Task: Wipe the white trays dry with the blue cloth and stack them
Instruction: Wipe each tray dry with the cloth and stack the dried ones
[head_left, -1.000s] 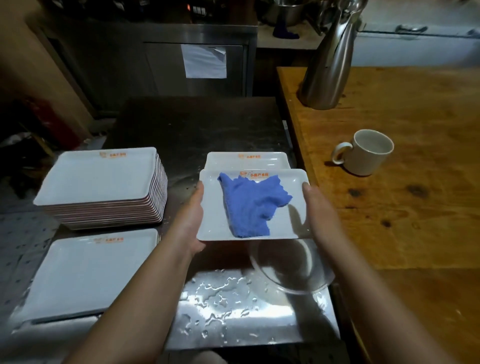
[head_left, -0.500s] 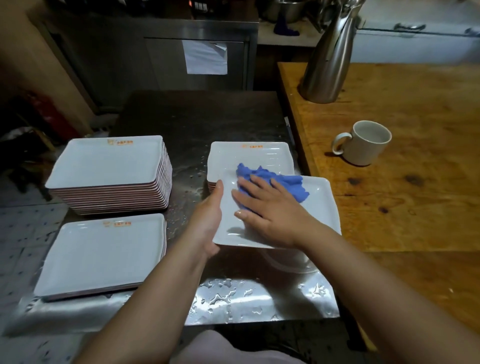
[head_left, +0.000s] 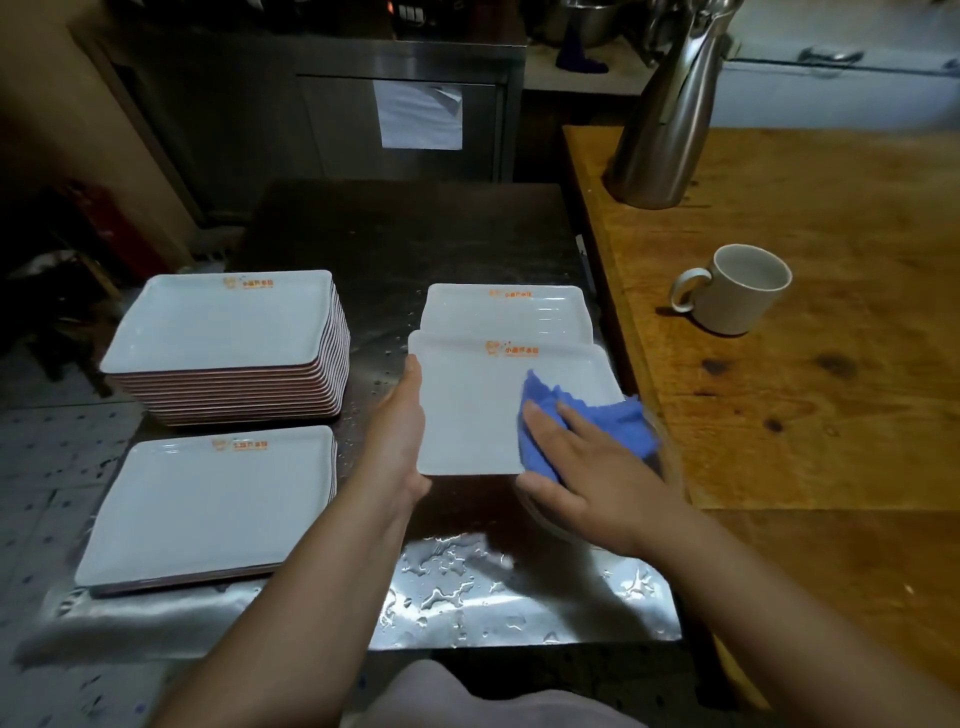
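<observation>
Item: white tray (head_left: 467, 415), rectangular with a shallow raised rim and an orange logo, held at centre frame above the wet steel counter (head_left: 519, 597). Left hand (head_left: 400, 441) clamps the tray's left edge, thumb on top and fingers hidden beneath. Right hand (head_left: 587, 467) lies flat and spread, pressing the blue cloth (head_left: 613, 421) onto the tray's lower-right part; it grips nothing else. Handling, as judged: the tray looks rigid, light and glossy, likely slick while damp and liable to chip if dropped, so it is best taken by the rim at its long sides. The cloth is soft, limp and absorbent and conforms under the palm. Nearby: a short wet pile (head_left: 506, 312) directly behind; a tall stack (head_left: 228, 338) at centre left; a low stack (head_left: 208, 504) at lower left. Clearances: a wooden table (head_left: 805, 364) with its edge just right of the tray, bearing a mug (head_left: 737, 296) and a steel jug (head_left: 670, 119). Open room lies over the dark counter at upper centre.
</observation>
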